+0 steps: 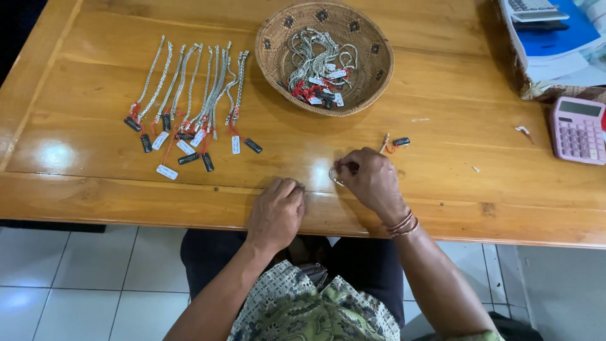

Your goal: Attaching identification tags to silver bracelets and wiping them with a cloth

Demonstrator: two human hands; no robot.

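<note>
A basket [379, 60] of tagged chains sits far back on the tabletop [442, 177]; a row of chains [189, 95] lies left, a calculator [577, 129] right. The right hand [374, 182] pinches a small chain [333, 175] near the front edge. The left hand [276, 213] rests curled shut, its grip holding nothing visible.

What you can't see well

The right hand [372, 182] covers most of the small silver chain [334, 177], so its shape is hard to tell. The left hand [276, 211] is curled, and its fingertips are tucked out of sight. The tags [167, 172] are too small to read. The calculator [578, 129] and the papers [555, 38] run off the right edge.
</note>
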